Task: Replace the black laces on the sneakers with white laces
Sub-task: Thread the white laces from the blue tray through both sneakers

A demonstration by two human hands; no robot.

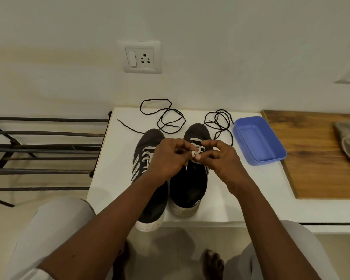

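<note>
**Both hands at the white lace of the right-side sneaker**

I see two dark sneakers standing side by side on the white table [240, 188], toes toward the wall; the left-side sneaker [148, 138] already carries a white lacing [148, 156] over its tongue; the right-side sneaker [190, 184] is just beside it, with its heel near the front edge of the table.

The left hand [166, 158] and the right hand [220, 158] meet above the right-side sneaker; the fingers of both are curled, and each hand pinches the white lace [197, 153] between thumb and fingertips; the lace makes a small loop between the two hands; whether it is a finished knot I cannot tell.

Behind the toes lie two loose black laces on the table, one coil [171, 121] at the left, the other coil [220, 122] at the right; the right coil is near a blue tray [259, 142]; the tray stands beside a wooden board [315, 158]. On the wall there is a socket plate [141, 57]; at the left stands a metal rack [45, 146].
</note>
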